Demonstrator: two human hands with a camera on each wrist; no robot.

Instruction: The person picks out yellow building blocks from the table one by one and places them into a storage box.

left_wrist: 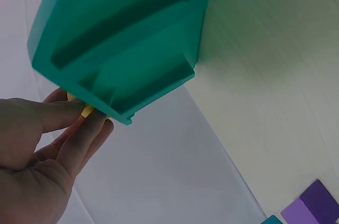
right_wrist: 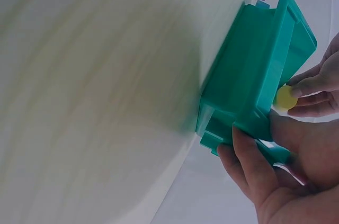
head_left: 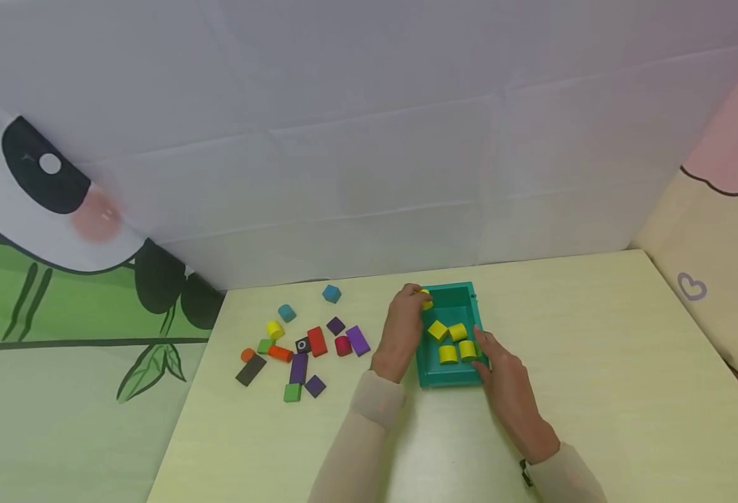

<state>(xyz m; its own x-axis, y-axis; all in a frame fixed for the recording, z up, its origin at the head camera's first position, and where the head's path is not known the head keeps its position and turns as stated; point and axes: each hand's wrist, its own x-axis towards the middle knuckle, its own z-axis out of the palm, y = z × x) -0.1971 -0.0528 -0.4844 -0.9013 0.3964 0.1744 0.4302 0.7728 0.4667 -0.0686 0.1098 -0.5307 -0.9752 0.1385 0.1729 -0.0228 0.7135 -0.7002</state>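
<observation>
A teal plastic bin (head_left: pixel 449 383) stands on the table with several yellow blocks (head_left: pixel 448 355) lying in it. My left hand (head_left: pixel 403 328) is at the bin's far left corner and pinches a yellow cylinder block (right_wrist: pixel 286 97) between thumb and fingers, at the rim. In the left wrist view the bin's wall hides most of this block (left_wrist: pixel 87 110). My right hand (head_left: pixel 509 383) grips the bin's right wall, thumb on one side and fingers on the other, as the right wrist view shows.
Left of the bin lie scattered blocks: a purple block (head_left: pixel 358 340), a red block (head_left: pixel 316 341), a blue cube (head_left: pixel 331 293), a yellow cylinder (head_left: pixel 275 330), a dark bar (head_left: pixel 251 370) and several others. A pale wall covering (head_left: pixel 369 181) rises behind the table's back edge.
</observation>
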